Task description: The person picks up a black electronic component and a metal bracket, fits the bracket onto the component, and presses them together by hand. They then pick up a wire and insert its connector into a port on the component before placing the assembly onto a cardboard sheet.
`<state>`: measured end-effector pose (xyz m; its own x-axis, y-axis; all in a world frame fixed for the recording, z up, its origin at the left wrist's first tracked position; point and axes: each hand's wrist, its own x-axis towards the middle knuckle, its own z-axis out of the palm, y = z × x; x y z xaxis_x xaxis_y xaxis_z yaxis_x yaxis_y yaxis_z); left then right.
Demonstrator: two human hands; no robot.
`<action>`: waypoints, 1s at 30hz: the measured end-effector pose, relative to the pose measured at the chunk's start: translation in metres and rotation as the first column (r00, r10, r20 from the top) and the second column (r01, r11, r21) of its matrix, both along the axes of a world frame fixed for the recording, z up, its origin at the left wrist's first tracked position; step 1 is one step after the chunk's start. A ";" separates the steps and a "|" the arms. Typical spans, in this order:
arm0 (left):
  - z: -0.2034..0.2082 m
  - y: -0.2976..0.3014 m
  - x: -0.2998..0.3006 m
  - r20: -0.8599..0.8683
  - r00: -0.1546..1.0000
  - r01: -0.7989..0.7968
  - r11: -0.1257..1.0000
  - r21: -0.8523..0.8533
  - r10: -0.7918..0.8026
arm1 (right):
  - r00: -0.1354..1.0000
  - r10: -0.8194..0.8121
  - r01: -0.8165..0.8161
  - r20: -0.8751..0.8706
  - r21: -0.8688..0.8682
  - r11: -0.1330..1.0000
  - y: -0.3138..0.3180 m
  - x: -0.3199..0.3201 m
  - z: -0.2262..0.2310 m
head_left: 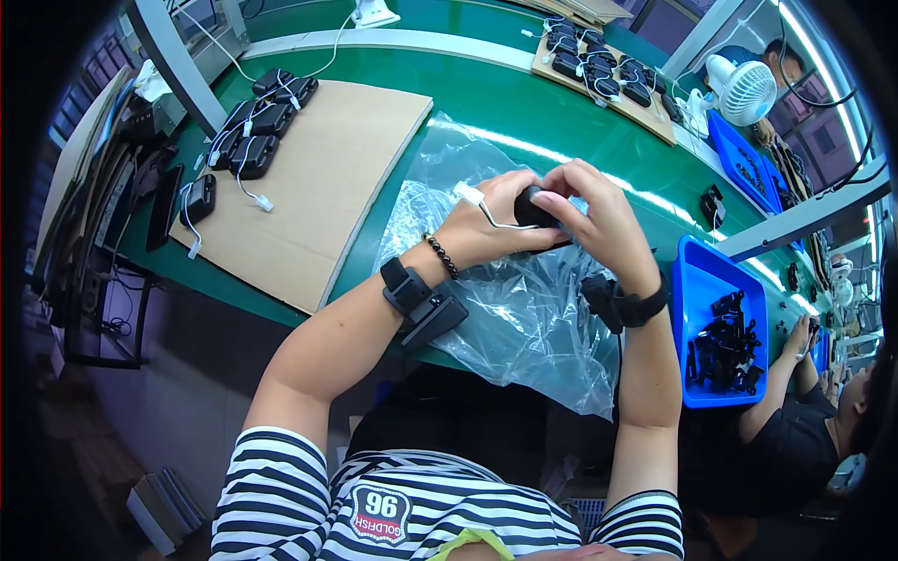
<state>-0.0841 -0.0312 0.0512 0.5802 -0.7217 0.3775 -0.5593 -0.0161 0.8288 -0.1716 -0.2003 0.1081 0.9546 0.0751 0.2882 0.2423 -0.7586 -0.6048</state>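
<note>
Currently the black unit (531,208) is sitting toward one o'clock from centre, left hand (488,222) cradling it, right hand (599,213) pinching its upper side; looks like a close-handling step. Next move is probably calling for keeping the white plug (469,194) clear. Plastic bag (524,323) is lying at six, blue bin (685,323) at four.

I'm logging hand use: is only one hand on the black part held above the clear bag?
No, the left hand and the right hand both have fingers on the black part.
</note>
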 end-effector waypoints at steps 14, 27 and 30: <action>0.000 0.000 0.003 0.065 0.998 -0.008 0.999 -0.049 0.012 | 0.998 0.053 -0.056 0.041 0.072 0.996 0.001 -0.004 0.001; -0.003 -0.001 0.002 0.051 0.999 -0.009 1.000 -0.023 0.010 | 1.000 -0.023 0.023 -0.005 0.028 0.999 0.004 -0.003 0.007; 0.001 -0.001 0.000 0.078 0.997 -0.022 1.000 -0.018 0.023 | 1.000 0.009 -0.009 -0.006 0.055 0.998 -0.004 -0.004 0.005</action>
